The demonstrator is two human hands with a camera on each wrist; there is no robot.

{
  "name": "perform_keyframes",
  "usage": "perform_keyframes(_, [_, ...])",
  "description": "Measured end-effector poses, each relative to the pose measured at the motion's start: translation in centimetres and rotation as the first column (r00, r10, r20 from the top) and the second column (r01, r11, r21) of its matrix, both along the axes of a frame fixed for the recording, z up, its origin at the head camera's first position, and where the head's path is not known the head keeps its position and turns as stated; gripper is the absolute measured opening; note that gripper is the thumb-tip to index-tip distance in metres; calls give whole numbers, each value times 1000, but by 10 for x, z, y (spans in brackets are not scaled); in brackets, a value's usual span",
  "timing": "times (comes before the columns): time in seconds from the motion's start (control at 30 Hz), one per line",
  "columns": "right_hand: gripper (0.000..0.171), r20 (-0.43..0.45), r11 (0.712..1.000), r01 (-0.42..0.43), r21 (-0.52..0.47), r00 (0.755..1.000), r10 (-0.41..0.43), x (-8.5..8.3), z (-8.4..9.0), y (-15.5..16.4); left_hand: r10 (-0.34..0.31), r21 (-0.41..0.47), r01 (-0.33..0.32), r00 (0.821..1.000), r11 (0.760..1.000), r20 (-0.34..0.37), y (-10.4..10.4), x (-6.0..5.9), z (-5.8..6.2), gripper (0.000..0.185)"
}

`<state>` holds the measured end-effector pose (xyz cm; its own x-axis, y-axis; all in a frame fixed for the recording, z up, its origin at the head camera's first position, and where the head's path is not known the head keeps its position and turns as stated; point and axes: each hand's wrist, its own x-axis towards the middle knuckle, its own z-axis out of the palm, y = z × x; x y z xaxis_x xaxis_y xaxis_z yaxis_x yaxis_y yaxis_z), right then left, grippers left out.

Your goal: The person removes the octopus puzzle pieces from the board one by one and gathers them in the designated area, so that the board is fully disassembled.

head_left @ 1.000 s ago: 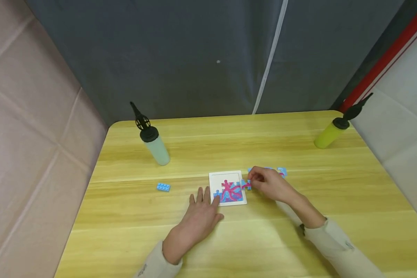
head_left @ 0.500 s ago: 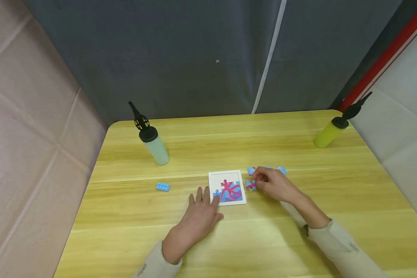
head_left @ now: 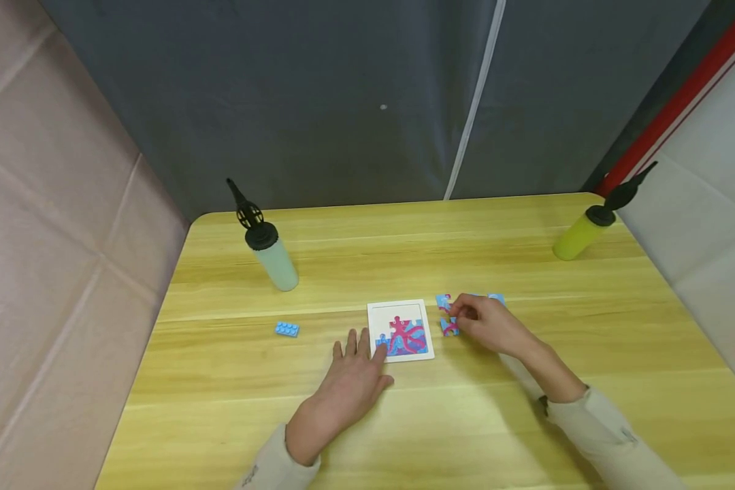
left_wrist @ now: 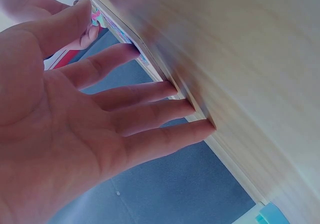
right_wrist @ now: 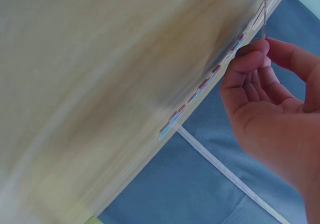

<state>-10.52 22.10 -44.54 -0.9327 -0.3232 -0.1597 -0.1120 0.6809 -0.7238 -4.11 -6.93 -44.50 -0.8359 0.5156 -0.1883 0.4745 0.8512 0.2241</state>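
right hand (head_left: pixel 486 328) pinches a jigsaw piece (head_left: pixel 450 328) just right of the puzzle tray (head_left: pixel 382 318); likely light, stiff, best held by its edges. left hand (head_left: pixel 350 381), fingers spread, touches the tray.

The left hand (head_left: pixel 351 382) lies palm down, fingers (left_wrist: pixel 170 138) straight and spread toward the far side; the right hand (head_left: pixel 488 325) curls into a pinch.
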Motion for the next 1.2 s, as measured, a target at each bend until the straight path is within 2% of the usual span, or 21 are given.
perform_keyframes(0.37, [12,-77,996,-26,80,997,32,-1,-5,3,5,2,-5,1000,1000,2,0,0,1,52])
perform_keyframes(0.73, [10,-56,995,-30,92,998,35,-1,-5,3,2,15,-3,1000,1000,4,0,0,-1,54])
perform_keyframes(0.93, [10,-67,997,-24,71,997,28,-2,-4,-4,7,12,-7,1000,1000,14,0,-1,0,54])
perform_keyframes(1.2, [8,-56,997,-74,15,996,75,-3,0,-24,9,15,-9,1000,1000,21,0,-1,0,54])
